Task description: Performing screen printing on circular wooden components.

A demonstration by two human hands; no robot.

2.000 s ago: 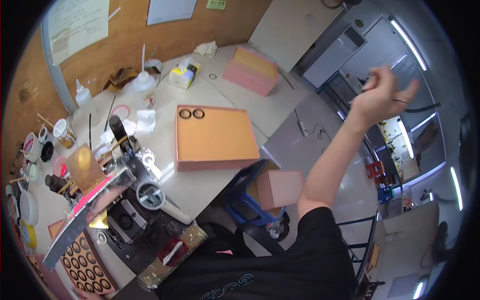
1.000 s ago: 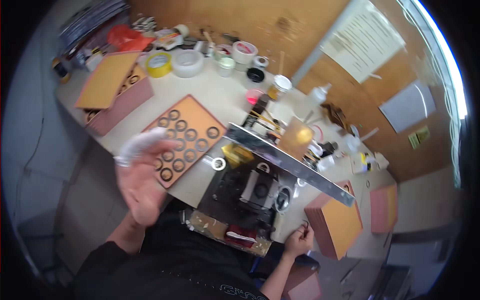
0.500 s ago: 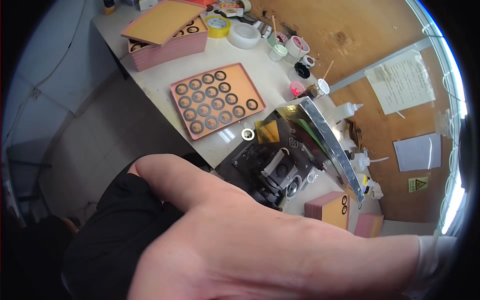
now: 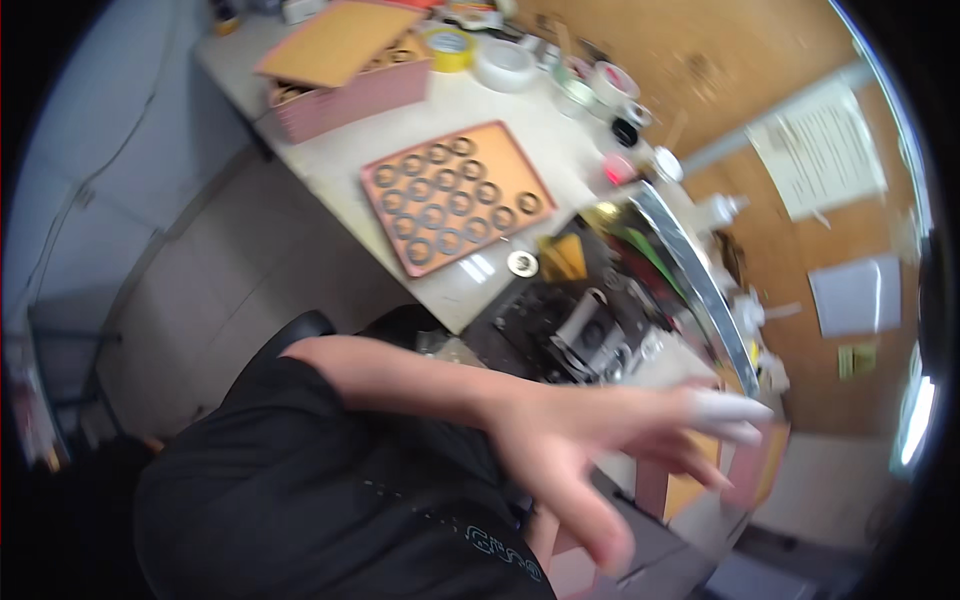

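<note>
My left hand (image 4: 600, 440) reaches across the middle of the view, blurred, with the fingers spread and nothing in it. White covers sit on two fingertips. It hovers in front of a black machine (image 4: 580, 320) at the table's edge and above a pink and orange box (image 4: 700, 470). An orange tray (image 4: 455, 195) with several dark rings lies on the white table (image 4: 330, 170). One loose metal ring (image 4: 521, 263) lies beside the tray. My right hand is out of sight.
A pink box with an orange lid (image 4: 345, 60) stands at the table's far end, beside a yellow tape roll (image 4: 450, 48) and a white one (image 4: 505, 62). A long metal strip (image 4: 690, 270) runs over the machine. Papers (image 4: 815, 150) hang on the cork wall.
The view has swung across the table. My left hand, which filled the picture close to the camera, has moved away and now hovers near the machine with its fingers spread.
</note>
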